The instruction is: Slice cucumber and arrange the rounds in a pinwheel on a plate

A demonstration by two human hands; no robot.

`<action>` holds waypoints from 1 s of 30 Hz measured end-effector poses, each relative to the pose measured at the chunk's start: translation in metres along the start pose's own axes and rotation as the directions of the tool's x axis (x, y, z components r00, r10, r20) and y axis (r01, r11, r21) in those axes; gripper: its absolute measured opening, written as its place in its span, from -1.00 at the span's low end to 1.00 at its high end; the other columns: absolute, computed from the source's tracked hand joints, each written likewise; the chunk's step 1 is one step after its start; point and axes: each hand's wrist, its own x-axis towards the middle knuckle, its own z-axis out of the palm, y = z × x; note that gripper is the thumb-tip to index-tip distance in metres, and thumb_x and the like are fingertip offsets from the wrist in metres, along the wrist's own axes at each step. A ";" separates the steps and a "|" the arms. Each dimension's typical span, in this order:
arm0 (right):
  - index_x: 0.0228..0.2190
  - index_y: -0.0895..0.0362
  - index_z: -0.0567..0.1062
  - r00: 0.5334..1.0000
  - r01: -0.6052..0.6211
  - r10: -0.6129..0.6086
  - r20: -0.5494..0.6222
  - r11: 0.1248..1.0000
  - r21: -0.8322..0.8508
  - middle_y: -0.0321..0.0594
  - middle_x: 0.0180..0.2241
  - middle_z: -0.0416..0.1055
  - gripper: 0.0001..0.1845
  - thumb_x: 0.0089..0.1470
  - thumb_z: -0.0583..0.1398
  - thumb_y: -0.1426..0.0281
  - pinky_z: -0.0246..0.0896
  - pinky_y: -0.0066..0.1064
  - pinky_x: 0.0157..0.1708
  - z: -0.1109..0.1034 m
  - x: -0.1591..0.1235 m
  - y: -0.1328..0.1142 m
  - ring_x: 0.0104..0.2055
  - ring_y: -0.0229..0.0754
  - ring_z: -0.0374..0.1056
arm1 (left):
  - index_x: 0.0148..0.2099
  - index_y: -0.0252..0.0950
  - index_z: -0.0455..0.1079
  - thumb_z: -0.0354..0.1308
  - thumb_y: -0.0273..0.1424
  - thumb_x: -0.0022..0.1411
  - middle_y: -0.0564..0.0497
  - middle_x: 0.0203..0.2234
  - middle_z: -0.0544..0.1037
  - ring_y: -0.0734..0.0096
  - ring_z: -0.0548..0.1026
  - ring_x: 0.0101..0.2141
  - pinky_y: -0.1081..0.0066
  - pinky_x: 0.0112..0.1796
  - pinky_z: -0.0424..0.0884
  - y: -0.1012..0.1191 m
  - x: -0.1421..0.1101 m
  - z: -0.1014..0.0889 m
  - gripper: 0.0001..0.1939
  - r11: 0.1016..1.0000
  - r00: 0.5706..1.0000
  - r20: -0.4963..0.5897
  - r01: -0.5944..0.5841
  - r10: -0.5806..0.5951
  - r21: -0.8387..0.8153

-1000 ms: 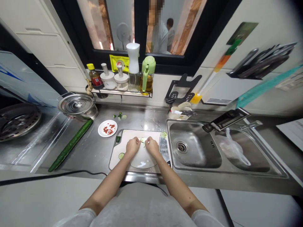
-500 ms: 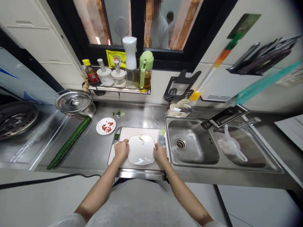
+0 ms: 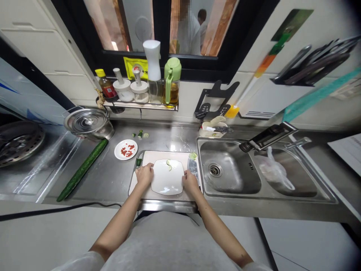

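Observation:
A white square plate [image 3: 167, 182] with rounded corners is gripped between my hands over the cutting board [image 3: 153, 154]. My left hand [image 3: 144, 174] is closed on its left edge, my right hand [image 3: 191, 181] on its right edge. Two thin cucumber slices [image 3: 169, 164] lie near the plate's far rim. Beside my right hand, a knife blade [image 3: 193, 166] rests on the board, partly hidden, with more cucumber slices [image 3: 193, 155] at its far end. A dark green cucumber piece [image 3: 139, 162] sits at the board's upper left corner.
A long cucumber [image 3: 83, 169] lies on the left of the steel counter, by a lidded pot [image 3: 88, 122]. Behind the board stands a small white plate [image 3: 116, 152] with chopped red bits. The double sink [image 3: 231, 182] and faucet [image 3: 266, 137] are at right; a seasoning shelf [image 3: 129, 104] hangs behind.
The view has shifted slightly. My hands keep hold of the plate in nearly the same spot over the board.

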 end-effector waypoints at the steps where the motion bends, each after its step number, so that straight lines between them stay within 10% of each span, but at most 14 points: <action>1: -0.07 0.19 0.39 1.000 0.002 -0.003 -0.012 1.000 -0.024 -0.13 -0.29 0.45 -0.69 0.16 0.02 0.47 0.00 -0.43 -0.34 -0.002 -0.001 -0.002 -0.26 -0.17 0.33 | 0.00 -0.10 0.43 -0.04 -0.39 0.21 -0.07 -0.27 0.59 0.10 0.43 -0.11 0.16 -0.12 0.16 -0.001 -0.001 -0.001 -0.64 1.000 1.000 -0.010 0.001 -0.001 -0.011; 17: 0.16 -0.09 0.26 0.914 0.382 -0.405 0.015 0.849 -0.366 -0.12 -0.13 0.32 -0.54 0.28 -0.08 0.42 0.02 -0.40 -0.24 0.002 0.035 -0.049 -0.12 -0.12 0.20 | -0.03 -0.13 0.45 -0.04 -0.34 0.29 -0.06 -0.12 0.52 0.17 0.34 -0.09 0.16 -0.10 0.14 -0.003 -0.031 0.008 -0.70 0.965 0.949 -0.187 -0.262 0.254 -0.020; 24: 0.16 -0.11 0.26 0.898 0.424 -0.437 0.047 0.834 -0.352 -0.10 -0.10 0.31 -0.56 0.29 -0.07 0.33 0.02 -0.38 -0.19 0.003 0.038 -0.048 -0.10 -0.10 0.19 | 0.11 -0.10 0.34 -0.05 -0.31 0.30 -0.04 0.09 0.39 0.15 0.23 0.05 0.12 -0.03 0.13 0.018 -0.039 0.021 -0.64 0.764 0.762 -0.049 -0.644 0.645 0.042; 30: 0.15 -0.11 0.27 0.910 0.410 -0.407 0.076 0.858 -0.311 -0.10 -0.09 0.32 -0.57 0.29 -0.05 0.29 0.02 -0.37 -0.15 0.000 0.038 -0.052 -0.06 -0.09 0.18 | 0.03 -0.13 0.36 -0.05 -0.30 0.30 -0.05 0.14 0.34 0.13 0.19 0.10 0.09 -0.01 0.14 0.024 -0.033 0.025 -0.70 0.722 0.723 0.002 -0.690 0.691 0.047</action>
